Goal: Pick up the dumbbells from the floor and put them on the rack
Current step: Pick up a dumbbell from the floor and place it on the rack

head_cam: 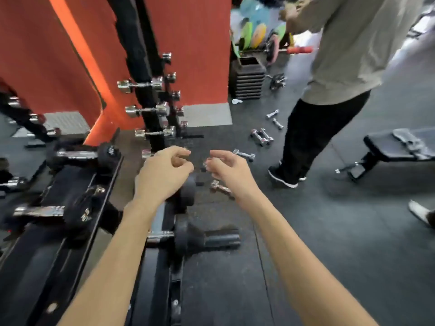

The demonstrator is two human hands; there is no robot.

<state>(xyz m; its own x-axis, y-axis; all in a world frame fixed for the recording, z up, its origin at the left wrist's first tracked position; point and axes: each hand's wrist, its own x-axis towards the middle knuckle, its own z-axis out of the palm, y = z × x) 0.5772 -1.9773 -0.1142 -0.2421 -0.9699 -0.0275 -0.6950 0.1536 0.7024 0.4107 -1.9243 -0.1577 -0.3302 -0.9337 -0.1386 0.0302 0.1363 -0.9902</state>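
Both my arms reach forward over the dark floor. My left hand (162, 172) is loosely curled with nothing in it, just right of the black upright rack (150, 109), which carries chrome dumbbells (141, 84) on its pegs. My right hand (229, 169) is also empty, its fingers bent and apart. A small chrome dumbbell (220, 187) lies on the floor right below my right hand. Several more chrome dumbbells lie further out: one (244, 155) past my right fingers, a pair (261, 136) and two (274, 118) near the other person. Black rubber dumbbells (188, 236) rest on the low rack at my left.
A person in a grey top and black trousers (313, 128) stands on the floor at the right, close to the loose dumbbells. A black bench (388, 149) stands at the far right. A stack of black plates (247, 78) and coloured discs sit at the back. A mirror covers the left wall.
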